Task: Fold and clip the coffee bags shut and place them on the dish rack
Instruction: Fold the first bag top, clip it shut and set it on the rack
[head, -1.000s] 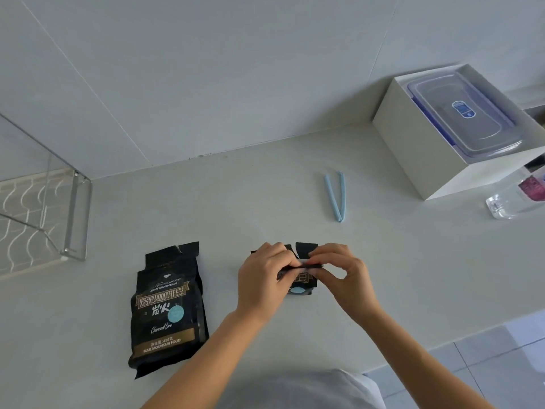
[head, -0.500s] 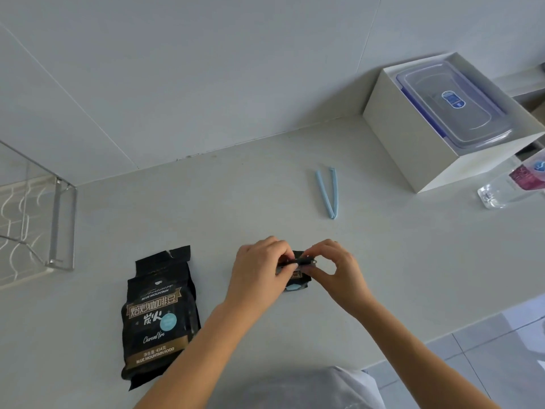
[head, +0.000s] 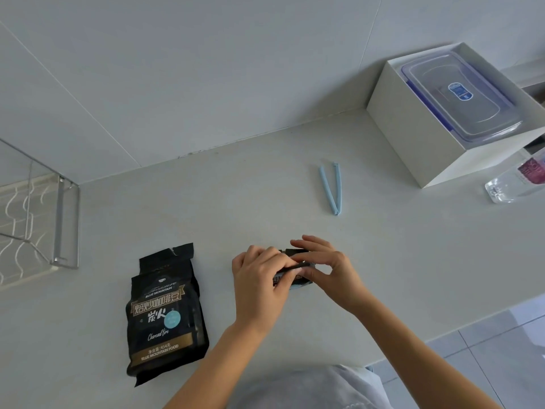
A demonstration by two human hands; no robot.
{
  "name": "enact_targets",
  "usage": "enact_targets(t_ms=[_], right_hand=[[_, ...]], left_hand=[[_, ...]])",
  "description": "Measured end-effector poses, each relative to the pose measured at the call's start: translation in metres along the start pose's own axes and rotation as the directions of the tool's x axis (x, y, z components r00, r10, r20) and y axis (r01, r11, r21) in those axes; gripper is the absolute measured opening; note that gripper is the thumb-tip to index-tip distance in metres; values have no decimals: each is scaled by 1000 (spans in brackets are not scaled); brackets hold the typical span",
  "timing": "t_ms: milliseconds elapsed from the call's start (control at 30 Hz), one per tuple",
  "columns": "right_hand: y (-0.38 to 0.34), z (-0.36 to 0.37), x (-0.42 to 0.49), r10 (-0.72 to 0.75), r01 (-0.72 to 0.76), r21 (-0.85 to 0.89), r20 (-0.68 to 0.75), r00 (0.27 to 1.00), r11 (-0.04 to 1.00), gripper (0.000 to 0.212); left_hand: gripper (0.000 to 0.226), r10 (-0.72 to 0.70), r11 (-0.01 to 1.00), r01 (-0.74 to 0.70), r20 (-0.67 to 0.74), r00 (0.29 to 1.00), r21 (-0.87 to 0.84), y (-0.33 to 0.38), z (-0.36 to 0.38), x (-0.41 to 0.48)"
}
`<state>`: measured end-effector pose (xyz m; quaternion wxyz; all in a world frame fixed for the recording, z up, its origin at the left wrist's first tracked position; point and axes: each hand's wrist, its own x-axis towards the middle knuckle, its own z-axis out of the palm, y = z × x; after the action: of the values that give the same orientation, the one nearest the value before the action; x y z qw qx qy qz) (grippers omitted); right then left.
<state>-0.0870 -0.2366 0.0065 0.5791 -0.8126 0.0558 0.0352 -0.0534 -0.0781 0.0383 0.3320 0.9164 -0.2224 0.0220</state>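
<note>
Two bare hands work a small black coffee bag (head: 290,277) at the near middle of the pale tabletop (head: 265,196). The left hand (head: 259,278) covers the bag's left side, its fingers curled over the folded top, while the right hand (head: 330,268) meets it from the right, thumb and forefinger pressed onto the same fold; each hand's grip is pinching the bag, which is mostly hidden beneath them and rests low on the surface. A second, larger coffee bag (head: 166,315), black with gold lettering and a pale blue dot, lies flat to the left, near but apart from the hands, its torn top edge pointing toward the far wall and not clipped. A light blue bag clip (head: 331,188) lies farther back and a little right of the hands, its two arms spread in a narrow V, touching nothing else. At the left edge stands the wire dish rack (head: 60,222), holding no bag in the part that shows. At the far right a white box (head: 413,143) carries a clear plastic container (head: 460,95) with a blue-labelled lid, and just beside the box, at the frame's edge, lies a clear plastic bottle (head: 514,181) with a purple label. Grey floor tiles (head: 486,358) show beyond the tabletop's near right edge.
</note>
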Motion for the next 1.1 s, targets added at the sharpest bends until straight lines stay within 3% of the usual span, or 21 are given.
enact_targets(t_ms=[167,367,467,533,667,833,967,1100], right_hand=[[10,-2,-2,26,-22,-51,78,997,998,24],[7,-15,13,37,-34,-91,31,999,995,26],[-2,-27,25,92,-78,-161,77,993,984,24],[-12,-25,29,110,-76,-268,112,988,960,29],[-48,-4,29,-137,126,-479,12,990,869,36],[-79,38,31,-205,278,-572,189,960,772,21],[-77,45,42,-229,246,-579,105,968,777,13],[-69,46,48,-232,220,-541,47,971,811,8]], left_hand=[[16,-3,997,5,31,1000,-72,-1,6,-3],[3,53,978,-37,69,996,-206,3,-11,17],[29,106,987,-93,96,990,-131,-13,-25,21],[47,29,990,-6,157,987,-144,-36,-30,15],[29,-143,941,183,156,977,-286,-64,-31,4],[22,-301,825,322,120,946,-464,-64,-16,2],[41,-333,763,328,95,938,-557,-61,-10,1],[45,-374,620,381,169,912,-685,-60,-10,1]])
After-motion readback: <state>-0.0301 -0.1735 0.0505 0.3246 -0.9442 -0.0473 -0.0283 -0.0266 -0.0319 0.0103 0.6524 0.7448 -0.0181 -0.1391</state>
